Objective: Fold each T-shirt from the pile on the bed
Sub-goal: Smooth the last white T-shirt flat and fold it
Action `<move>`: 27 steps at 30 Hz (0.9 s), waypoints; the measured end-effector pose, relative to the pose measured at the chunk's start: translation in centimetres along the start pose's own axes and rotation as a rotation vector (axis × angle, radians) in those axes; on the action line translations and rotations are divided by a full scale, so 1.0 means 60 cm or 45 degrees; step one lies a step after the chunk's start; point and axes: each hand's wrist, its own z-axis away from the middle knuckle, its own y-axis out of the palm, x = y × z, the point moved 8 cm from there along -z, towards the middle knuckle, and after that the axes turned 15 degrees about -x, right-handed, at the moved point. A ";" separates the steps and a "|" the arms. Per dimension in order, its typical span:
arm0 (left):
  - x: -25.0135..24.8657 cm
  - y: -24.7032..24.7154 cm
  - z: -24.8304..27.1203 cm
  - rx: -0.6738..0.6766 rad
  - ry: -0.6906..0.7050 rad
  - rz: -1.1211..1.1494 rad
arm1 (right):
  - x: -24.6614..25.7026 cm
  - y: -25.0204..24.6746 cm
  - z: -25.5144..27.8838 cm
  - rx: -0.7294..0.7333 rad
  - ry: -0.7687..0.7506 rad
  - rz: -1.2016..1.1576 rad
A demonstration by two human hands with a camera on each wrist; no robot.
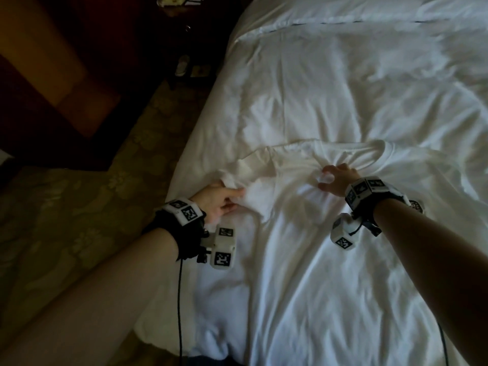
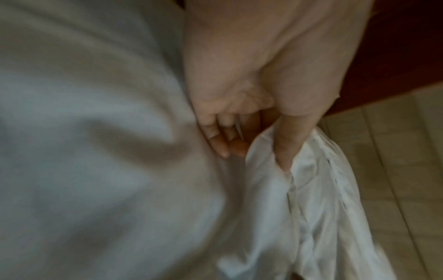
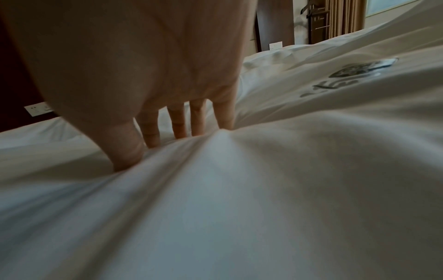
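Observation:
A white T-shirt [image 1: 317, 260] lies spread on the white bed [image 1: 343, 75], its collar [image 1: 353, 150] pointing away from me. My left hand [image 1: 235, 191] grips the bunched left sleeve [image 1: 253, 167] near the bed's left edge. The left wrist view shows thumb and fingers of that hand [image 2: 263, 155] pinching the sleeve cloth [image 2: 311, 189]. My right hand [image 1: 323, 178] sits on the chest just below the collar, thumb and fingers gathering a ridge of fabric. In the right wrist view this hand [image 3: 153, 151] digs into the T-shirt [image 3: 239, 189], and creases run out from it.
The bed's left edge drops to patterned carpet [image 1: 92, 207], with dark wooden furniture [image 1: 52, 75] beyond. A pillow [image 1: 343, 9] lies at the head of the bed. White cloth with a grey print [image 3: 347, 75] lies to the right. Black cables hang from both wrists.

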 end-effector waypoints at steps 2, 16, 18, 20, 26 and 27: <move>-0.007 -0.001 0.009 -0.046 0.021 -0.124 | 0.003 -0.004 0.003 -0.014 0.002 0.011; -0.072 -0.049 0.022 -0.628 0.336 -0.720 | -0.028 -0.037 0.030 0.031 0.059 -0.351; -0.089 0.006 0.030 -0.574 0.412 -0.737 | -0.063 -0.060 0.048 -0.032 0.141 -0.480; -0.096 0.074 0.047 -0.492 0.506 -0.837 | -0.115 -0.084 0.064 -0.136 0.208 -0.552; -0.047 0.299 0.083 -0.248 0.677 -1.118 | -0.332 -0.146 0.133 -0.493 0.500 -0.634; -0.033 0.336 0.089 -0.215 0.696 -1.174 | -0.374 -0.147 0.150 -0.530 0.583 -0.615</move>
